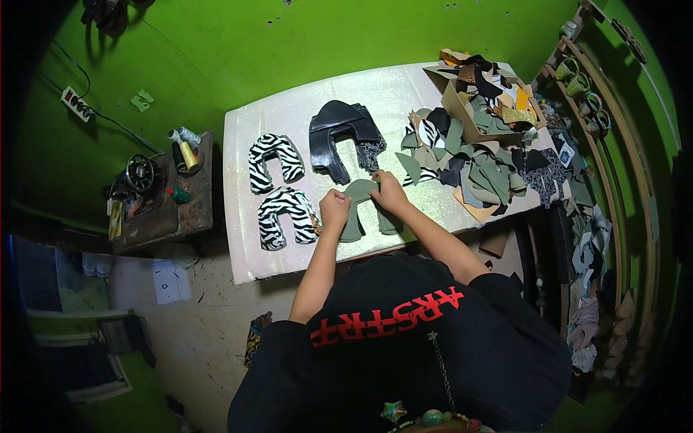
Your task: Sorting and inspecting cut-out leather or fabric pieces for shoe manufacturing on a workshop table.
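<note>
We have two zebra-print pieces (278, 184) and a black stack (339, 137) laid out left; both hands (334, 207) (390, 191) press fingers together on the olive piece (359, 209); the scrap heap (476, 169) right remains.

zebra-print pieces (278, 184) | black leather pieces (339, 137) | cardboard box (462, 108) | scrap pile (491, 173) | sewing machine (141, 177)

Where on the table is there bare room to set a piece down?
Bare: the far strip of the table behind the zebra pieces, and the near edge before the hands. Crowded: the right side, under the scrap pile and box.
</note>
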A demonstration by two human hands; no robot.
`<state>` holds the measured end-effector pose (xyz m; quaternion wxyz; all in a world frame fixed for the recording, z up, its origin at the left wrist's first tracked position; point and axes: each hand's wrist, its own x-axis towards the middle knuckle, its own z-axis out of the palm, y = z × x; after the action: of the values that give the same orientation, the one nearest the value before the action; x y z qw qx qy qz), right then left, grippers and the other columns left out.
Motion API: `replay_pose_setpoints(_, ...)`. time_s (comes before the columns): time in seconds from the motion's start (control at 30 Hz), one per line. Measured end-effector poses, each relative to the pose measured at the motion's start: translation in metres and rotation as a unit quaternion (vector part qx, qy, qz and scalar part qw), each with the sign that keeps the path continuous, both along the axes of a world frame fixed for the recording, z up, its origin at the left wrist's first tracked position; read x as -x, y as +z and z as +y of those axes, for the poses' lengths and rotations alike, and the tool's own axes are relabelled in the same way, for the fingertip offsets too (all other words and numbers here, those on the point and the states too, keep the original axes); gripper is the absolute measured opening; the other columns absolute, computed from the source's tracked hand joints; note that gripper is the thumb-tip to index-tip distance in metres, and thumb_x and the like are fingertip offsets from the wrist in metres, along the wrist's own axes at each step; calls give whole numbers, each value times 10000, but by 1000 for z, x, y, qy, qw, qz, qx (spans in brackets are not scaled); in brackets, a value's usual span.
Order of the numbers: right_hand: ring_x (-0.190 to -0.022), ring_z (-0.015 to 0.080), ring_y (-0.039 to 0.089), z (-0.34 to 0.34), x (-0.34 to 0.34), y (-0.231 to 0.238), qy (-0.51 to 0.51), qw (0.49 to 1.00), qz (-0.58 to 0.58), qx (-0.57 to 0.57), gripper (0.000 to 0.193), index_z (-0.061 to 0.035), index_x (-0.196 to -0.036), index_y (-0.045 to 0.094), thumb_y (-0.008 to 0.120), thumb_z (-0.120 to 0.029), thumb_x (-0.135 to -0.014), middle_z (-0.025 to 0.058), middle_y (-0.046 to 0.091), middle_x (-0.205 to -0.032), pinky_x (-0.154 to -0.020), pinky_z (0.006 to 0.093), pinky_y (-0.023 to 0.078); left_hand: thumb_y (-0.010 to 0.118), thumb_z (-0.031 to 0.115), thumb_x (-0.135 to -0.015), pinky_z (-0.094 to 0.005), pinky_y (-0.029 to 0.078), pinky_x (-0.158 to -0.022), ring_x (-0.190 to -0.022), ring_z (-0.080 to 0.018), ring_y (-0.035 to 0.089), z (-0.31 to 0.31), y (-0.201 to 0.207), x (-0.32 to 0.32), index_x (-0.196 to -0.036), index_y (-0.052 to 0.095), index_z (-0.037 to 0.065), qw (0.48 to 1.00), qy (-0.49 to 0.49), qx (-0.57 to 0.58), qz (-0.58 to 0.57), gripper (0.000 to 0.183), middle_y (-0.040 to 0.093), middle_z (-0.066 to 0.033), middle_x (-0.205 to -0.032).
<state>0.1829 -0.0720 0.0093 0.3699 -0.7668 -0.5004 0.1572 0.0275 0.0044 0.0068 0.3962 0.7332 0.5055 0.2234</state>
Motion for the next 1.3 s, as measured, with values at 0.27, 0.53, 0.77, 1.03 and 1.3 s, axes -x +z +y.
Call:
replay_pose_setpoints(0.27, -903, 350, 515, -3, -1, -3, -39, 998, 37, 21, 433, 3, -985, 505, 726, -150, -645, 194, 530, -918, -792, 392, 417, 710, 70, -644, -381, 435, -709, -813, -294, 524, -4, 1, -6, -900, 463, 22, 996, 11, -79, 48, 359, 487, -132, -832)
replay_pose_setpoints(0.53, -672, 227, 493, -23, -23, -4, -18, 991, 122, -42, 334, -9, -982, 515, 658, -86, -690, 124, 487, -817, -639, 322, 425, 614, 49, -651, -394, 426, -771, -882, -353, 494, -23, 36, -32, -1005, 436, 68, 991, 21, -70, 113, 397, 381, -166, -999)
replay_pose_setpoints(0.77, -668, 217, 485, -65, -77, 16, -133, 975, 89, -152, 250, -17, -971, 524, 537, -18, -721, 117, 468, -834, -601, 320, 416, 583, 92, -683, -390, 406, -784, -893, -328, 483, -33, 38, -77, -948, 496, 65, 986, -21, -164, -10, 281, 423, -154, -960)
replay_pose_setpoints(1.03, -876, 361, 548, -93, -150, 49, -221, 973, -60, 28, 482, -77, -1172, 402, 562, -71, -717, 178, 553, -967, -745, 450, 440, 586, 159, -764, -293, 466, -625, -666, -178, 596, -58, 8, -147, -933, 618, -8, 958, -282, 34, -42, 240, 636, -144, -773)
replay_pose_setpoints(1.3, -838, 342, 583, -81, -192, 57, -206, 947, -110, 220, 400, -94, -1086, 527, 622, -120, -699, 178, 602, -901, -707, 439, 469, 639, 190, -720, -349, 450, -758, -835, -299, 563, -66, -2, -177, -969, 586, -26, 959, -270, -85, -28, 334, 571, -183, -892)
